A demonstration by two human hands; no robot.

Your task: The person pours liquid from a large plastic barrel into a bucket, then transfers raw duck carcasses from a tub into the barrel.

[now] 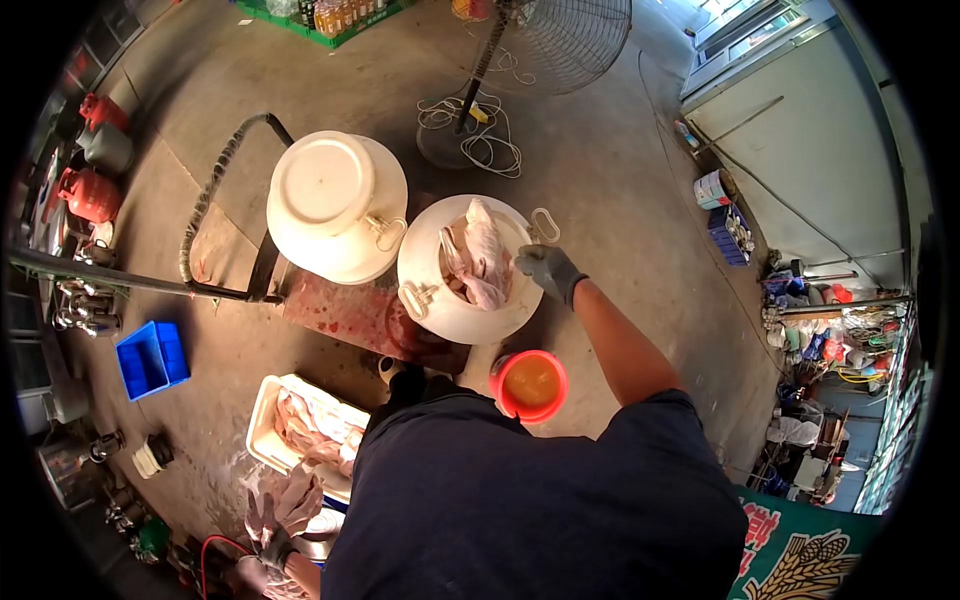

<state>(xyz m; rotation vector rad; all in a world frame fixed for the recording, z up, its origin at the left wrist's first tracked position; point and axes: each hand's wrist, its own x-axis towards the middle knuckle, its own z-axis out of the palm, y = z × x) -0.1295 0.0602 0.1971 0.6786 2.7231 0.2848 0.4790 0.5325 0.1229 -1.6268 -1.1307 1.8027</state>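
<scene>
My right hand (548, 270), in a grey glove, is closed at the right rim of an open white barrel (430, 245); what it grips, if anything, is hidden. Pale raw poultry (483, 245) sticks up out of the barrel's mouth. At the lower left, my left hand (272, 548), also gloved, is beside pale raw meat (292, 500); its fingers are partly hidden against it. Next to that hand, a cream tub (262, 430) holds more raw pieces.
A second white barrel (325, 185) stands left of the open one, near a bent metal handle (205, 200). Below is a red bucket (563, 385) of yellowish liquid. A blue crate (150, 360) lies left; a fan (565, 45) stands ahead with coiled cable.
</scene>
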